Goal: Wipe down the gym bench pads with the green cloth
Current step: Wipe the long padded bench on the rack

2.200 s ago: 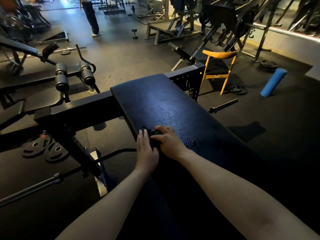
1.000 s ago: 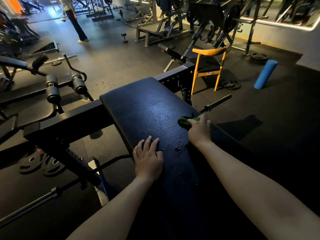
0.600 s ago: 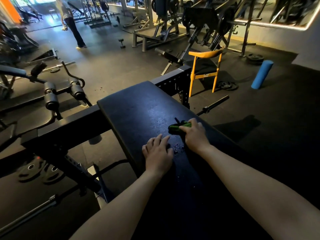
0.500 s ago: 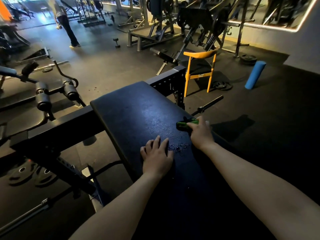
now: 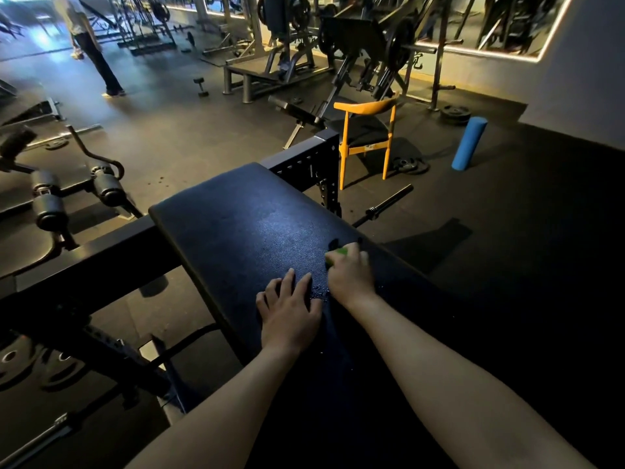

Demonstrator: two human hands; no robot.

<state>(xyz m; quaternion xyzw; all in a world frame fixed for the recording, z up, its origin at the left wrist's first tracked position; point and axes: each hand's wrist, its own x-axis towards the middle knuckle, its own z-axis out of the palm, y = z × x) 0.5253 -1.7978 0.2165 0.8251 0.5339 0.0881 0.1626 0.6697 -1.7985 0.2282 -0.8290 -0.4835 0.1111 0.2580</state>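
A long black bench pad (image 5: 250, 228) runs from the middle of the view toward me. My right hand (image 5: 350, 275) grips the green cloth (image 5: 338, 253) and presses it on the pad near its right edge; only a small bright green part shows past my fingers. My left hand (image 5: 289, 308) lies flat on the pad just left of it, fingers spread. A few water drops glisten on the pad between the two hands.
The bench's black steel frame (image 5: 101, 252) crosses under the pad's far end. An orange chair (image 5: 368, 137), a blue foam roller (image 5: 469, 143) and a barbell (image 5: 385, 204) are on the floor to the right. A person (image 5: 89, 45) stands far back left among machines.
My right hand has swept the cloth from the pad's left side to the right, back a little, and right again. My left hand stayed flat on the pad. The view tilted up slightly.
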